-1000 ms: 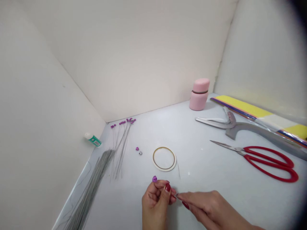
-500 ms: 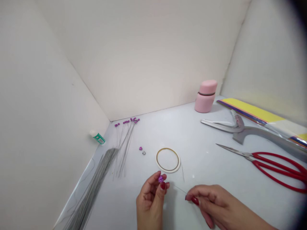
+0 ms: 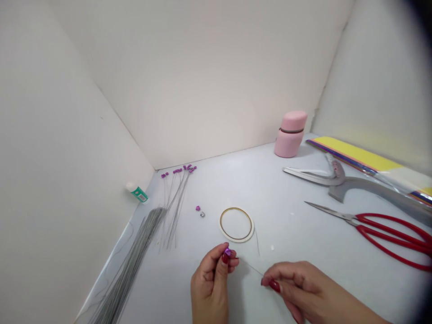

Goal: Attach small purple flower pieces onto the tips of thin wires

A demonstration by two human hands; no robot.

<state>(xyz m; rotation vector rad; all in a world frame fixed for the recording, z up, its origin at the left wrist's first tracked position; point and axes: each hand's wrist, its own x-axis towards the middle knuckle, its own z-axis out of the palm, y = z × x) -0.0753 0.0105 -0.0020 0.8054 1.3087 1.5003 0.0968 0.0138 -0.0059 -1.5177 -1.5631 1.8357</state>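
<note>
Between the thumb and fingers of my left hand (image 3: 214, 279) is a small shiny purple piece (image 3: 227, 252), partly covered by the fingertips. A thin wire (image 3: 251, 267) runs from it toward the right, and my right hand (image 3: 297, 285) pinches the wire's other end between thumb and forefinger. Just beyond my left hand lies a roll of white tape (image 3: 250, 234), flat on the table, with a loose piece of wire (image 3: 257, 243) at its right side. A loose purple piece (image 3: 198, 208) and a small silver one (image 3: 202, 214) rest left of the tape.
At left lie a bundle of grey wires (image 3: 135, 261), several purple-tipped wires (image 3: 177, 198) and a green-and-white tube (image 3: 139, 193). On the right are red-handled scissors (image 3: 381, 229), grey cutters (image 3: 337, 180), a pink flask (image 3: 289, 139) and packaged coloured sheets (image 3: 357, 155). White walls enclose the table.
My left thumb has shifted slightly left and up over the purple piece, which has turned a little in the fingers. My right hand keeps its pinch on the wire, almost unmoved.
</note>
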